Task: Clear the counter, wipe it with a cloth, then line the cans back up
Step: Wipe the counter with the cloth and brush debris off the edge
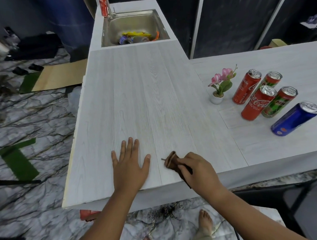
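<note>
My right hand (198,170) grips a dark brown cloth (172,160) pressed on the white wood-grain counter (137,95) near its front edge. My left hand (129,164) lies flat on the counter, fingers spread, just left of the cloth. On the right wing of the counter stand several cans: two red cola cans (246,86) (257,103), two red-and-green cans (271,79) (279,102) and a blue can (295,119). Another red can (103,5) stands far back beside the sink.
A steel sink (111,26) at the far end holds colourful wrappers and rubbish. A small potted pink orchid (219,86) stands left of the cans. Marble floor lies left of and below the counter, and my bare feet show at the bottom.
</note>
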### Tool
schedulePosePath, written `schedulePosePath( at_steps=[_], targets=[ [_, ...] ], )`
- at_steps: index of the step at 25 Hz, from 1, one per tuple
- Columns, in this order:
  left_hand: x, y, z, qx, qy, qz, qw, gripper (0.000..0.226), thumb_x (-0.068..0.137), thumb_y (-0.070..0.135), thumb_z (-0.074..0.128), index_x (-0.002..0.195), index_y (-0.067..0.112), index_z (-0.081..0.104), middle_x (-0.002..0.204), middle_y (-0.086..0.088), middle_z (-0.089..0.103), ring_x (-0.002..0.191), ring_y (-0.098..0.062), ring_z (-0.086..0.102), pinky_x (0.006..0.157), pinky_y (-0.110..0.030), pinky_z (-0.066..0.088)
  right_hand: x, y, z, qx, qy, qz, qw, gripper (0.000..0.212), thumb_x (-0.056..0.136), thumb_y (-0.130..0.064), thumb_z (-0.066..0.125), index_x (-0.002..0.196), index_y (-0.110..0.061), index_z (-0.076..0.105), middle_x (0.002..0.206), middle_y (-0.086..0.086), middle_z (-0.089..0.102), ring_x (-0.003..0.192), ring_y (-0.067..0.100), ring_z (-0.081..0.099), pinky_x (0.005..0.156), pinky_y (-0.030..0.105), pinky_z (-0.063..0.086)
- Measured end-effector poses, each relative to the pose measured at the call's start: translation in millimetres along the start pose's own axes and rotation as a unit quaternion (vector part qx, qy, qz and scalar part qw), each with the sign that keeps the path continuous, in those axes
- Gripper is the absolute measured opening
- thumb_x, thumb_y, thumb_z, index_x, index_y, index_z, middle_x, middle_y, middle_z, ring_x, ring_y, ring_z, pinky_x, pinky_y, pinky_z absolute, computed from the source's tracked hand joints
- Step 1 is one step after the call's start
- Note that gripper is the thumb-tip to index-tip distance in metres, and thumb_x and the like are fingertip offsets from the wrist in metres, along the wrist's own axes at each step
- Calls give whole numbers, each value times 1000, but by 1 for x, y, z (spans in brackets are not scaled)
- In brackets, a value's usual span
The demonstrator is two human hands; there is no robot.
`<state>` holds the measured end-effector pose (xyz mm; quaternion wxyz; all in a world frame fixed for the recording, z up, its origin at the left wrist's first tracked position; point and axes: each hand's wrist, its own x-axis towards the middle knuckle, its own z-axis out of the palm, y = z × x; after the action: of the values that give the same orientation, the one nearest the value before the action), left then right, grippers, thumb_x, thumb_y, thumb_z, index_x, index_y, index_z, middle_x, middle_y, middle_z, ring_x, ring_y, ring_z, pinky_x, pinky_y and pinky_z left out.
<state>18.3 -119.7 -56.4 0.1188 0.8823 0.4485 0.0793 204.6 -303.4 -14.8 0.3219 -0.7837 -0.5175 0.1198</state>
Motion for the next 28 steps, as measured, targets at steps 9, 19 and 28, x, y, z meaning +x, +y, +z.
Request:
schedulePosePath(
  at_steps=[9, 19, 28],
  targets=[
    [0, 1, -1, -8, -1, 4, 1000, 77, 107, 70, 22, 172, 30, 8, 180, 9, -1, 165, -12, -10, 133, -55, -7, 32, 12, -26, 68, -15, 50, 996, 22, 98, -18, 76, 118, -24, 83, 95, -13, 68, 87, 1, 66, 75, 7, 46],
    [9, -11, -11, -26, 0, 13, 1000, 74, 106, 67, 35, 170, 32, 23, 178, 10, 15, 165, -15, 11, 134, -51, 3, 66, 11, -11, 8, -83, -14, 996, 25, 100, -18, 73, 123, -19, 81, 103, -3, 72, 93, 15, 68, 86, 33, 57],
    [-16, -47, -11, -29, 23, 29, 999, 66, 108, 66, 27, 168, 39, 23, 177, 17, 12, 164, -5, 1, 134, -51, 4, 7, 1, -15, 24, -205, -71, 976, 24, 101, -23, 73, 123, -26, 82, 105, -9, 72, 97, 4, 66, 86, 21, 53]
  ],
)
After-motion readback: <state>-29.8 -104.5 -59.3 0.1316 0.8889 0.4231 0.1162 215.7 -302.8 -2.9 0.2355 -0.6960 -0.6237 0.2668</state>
